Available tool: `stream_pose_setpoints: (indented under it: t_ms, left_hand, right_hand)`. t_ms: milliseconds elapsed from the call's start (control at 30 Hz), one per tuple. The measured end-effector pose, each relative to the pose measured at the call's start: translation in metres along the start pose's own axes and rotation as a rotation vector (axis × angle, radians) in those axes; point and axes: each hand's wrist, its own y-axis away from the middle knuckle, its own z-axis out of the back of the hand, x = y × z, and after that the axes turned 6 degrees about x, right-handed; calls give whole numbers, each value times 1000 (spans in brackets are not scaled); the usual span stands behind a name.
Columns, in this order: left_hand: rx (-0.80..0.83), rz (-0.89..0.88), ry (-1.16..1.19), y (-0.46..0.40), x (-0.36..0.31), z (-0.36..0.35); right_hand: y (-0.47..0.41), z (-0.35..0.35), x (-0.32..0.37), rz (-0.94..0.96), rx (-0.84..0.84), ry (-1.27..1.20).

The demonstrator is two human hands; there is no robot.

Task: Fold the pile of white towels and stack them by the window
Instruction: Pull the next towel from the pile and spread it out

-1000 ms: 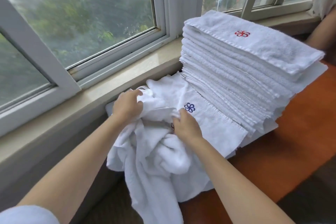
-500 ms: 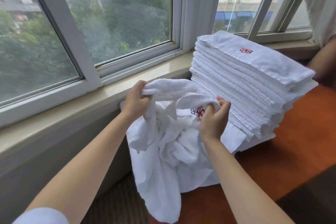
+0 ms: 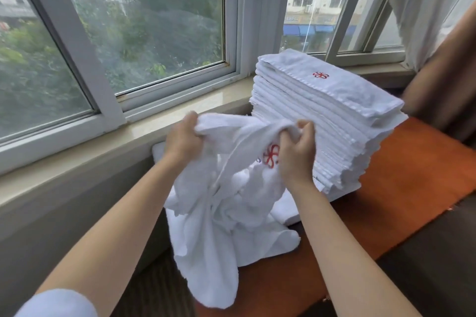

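— Left hand first: we've got its fingers curled tight round a bunched edge of the crumpled towel, and the right hand pinches the same upper edge just beside the red emblem.

— So what's different from a moment ago?

— A second back both our hands were low, pressed into the heap on the tabletop. Since then we've lifted the towel clear, the edge is drawn out between the hands, and the rest hangs down in loose folds over the tabletop's front edge. We take that to mean one towel has been singled out and the next job is finding its corners to spread it flat.

— Is anything left underneath?

— A blue mark peeks out behind the hanging cloth, probably another flat towel lying there, though we can't be sure with so much covered.

— And the finished ones?

— The folded stack stands tall just right of our hands, its back against the window sill, a red mark on its top towel. It leans slightly outward, so we'd judge the next towel wants setting down square.
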Motion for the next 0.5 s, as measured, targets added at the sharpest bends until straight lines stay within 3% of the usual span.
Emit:
stream_pose_setpoints:
  t_ms: [67, 133, 233, 300, 367, 500]
  left_hand:
    - [-115, -64, 99, -1, -12, 21]
    - [-184, -193, 224, 3, -33, 44]
    - [-224, -445, 395, 11, -73, 71]
    - [-100, -520, 513, 19, -96, 78]
    - [8, -452, 584, 29, -103, 71]
    - [156, -130, 669, 45, -85, 34]
  right_hand:
    - [5, 0, -19, -159, 276, 123]
    - [8, -5, -26, -178, 484, 122]
    - [-3, -20, -15, -45, 630, 143]
    - [-17, -25, -8, 64, 651, 34]
    - [-24, -20, -7, 27, 626, -89]
    - [-26, 14, -24, -181, 596, -298]
